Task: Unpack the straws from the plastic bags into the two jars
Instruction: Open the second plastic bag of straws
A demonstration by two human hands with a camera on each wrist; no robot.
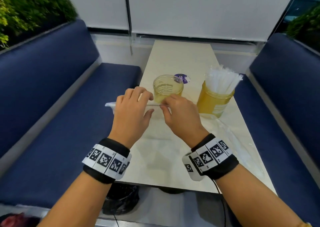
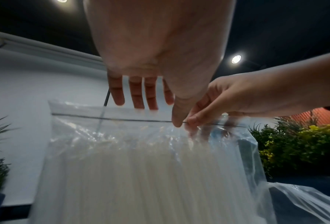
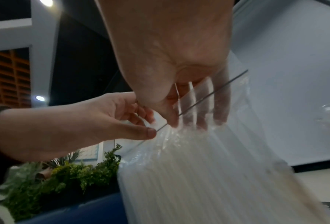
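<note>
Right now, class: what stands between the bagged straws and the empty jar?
The bag's zip seal looks closed between both hands, so the straws are shut in. The empty jar stands open-mouthed, nothing visible covering it.

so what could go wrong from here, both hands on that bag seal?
1. Both the left hand and right hand pinch the bag at its zip line; if the seal gives suddenly, the packed straws may spill.
2. The empty jar stands just beyond the hands near the table edge; a jerk could knock it.
3. The full jar holds tall straws and might tip if bumped.
</note>
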